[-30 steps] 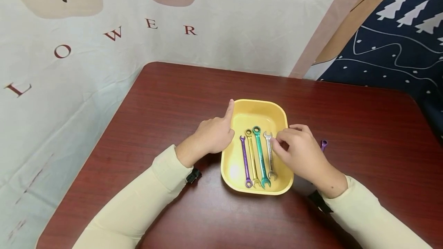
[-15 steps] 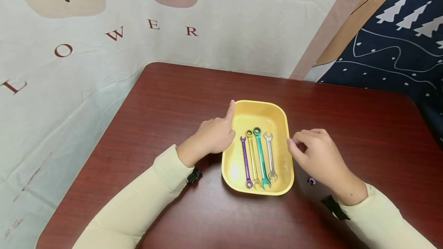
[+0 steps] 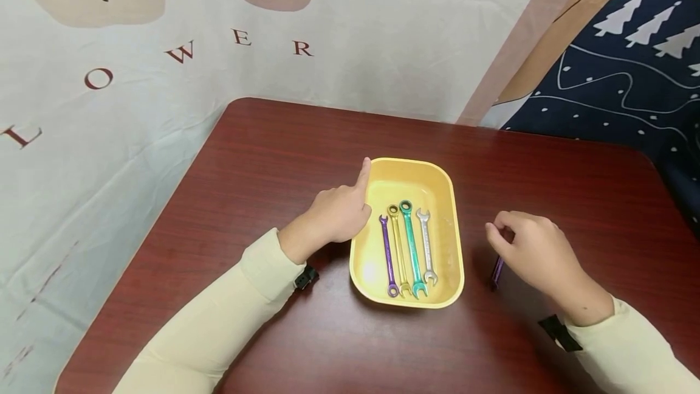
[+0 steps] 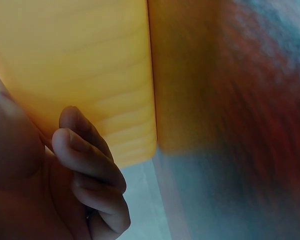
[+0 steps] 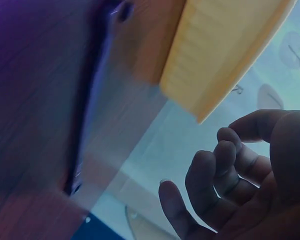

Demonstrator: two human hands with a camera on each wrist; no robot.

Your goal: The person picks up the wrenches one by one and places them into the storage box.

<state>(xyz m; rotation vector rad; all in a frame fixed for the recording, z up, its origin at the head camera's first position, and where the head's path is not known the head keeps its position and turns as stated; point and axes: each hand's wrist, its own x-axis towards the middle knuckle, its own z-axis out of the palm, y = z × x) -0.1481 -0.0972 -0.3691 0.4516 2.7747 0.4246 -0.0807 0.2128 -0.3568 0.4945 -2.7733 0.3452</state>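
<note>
A yellow plastic tray stands on the table, holding a purple wrench, a gold wrench, a teal wrench and a silver wrench side by side. My left hand grips the tray's left side, index finger along the rim and thumb over it; its other fingers curl beside the outer wall in the left wrist view. Right of the tray, my right hand hovers with loosely bent, empty fingers. Below it lies another purple wrench, partly hidden by the hand in the head view.
The dark red wooden table extends around the tray on all sides. Behind it hangs a pale printed cloth with large letters, and a navy cloth with white trees at the right.
My right hand has moved right, from over the silver wrench in the tray to above the purple wrench on the table. My left hand stays at the tray's rim.
</note>
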